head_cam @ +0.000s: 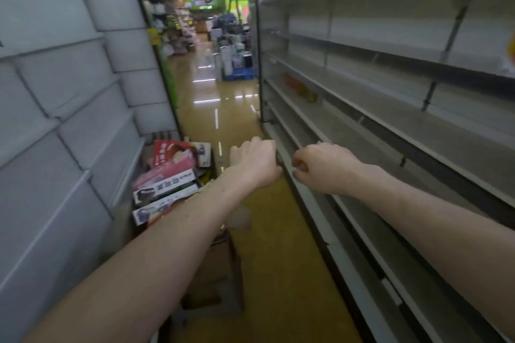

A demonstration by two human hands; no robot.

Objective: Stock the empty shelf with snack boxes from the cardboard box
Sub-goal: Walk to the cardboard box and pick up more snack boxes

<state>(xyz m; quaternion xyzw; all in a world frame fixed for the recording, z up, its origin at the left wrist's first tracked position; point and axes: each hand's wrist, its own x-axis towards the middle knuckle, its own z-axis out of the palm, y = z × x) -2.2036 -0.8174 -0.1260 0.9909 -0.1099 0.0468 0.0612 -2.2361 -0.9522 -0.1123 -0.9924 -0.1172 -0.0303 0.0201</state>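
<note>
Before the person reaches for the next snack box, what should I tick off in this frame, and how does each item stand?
1. Left hand free of any box: ok, loosely curled, nothing seen in it.
2. Right hand free: ok, fingers curled, nothing seen in it.
3. Snack boxes left to take: ok, several stacked on the floor at the left.
4. Cardboard box within reach: ok, on the floor below the left forearm; contents cannot tell.
5. Shelf has room: ok, the tiers on the right are mostly bare.
6. Image sharp enough to read labels: not ok, blurred.
</note>
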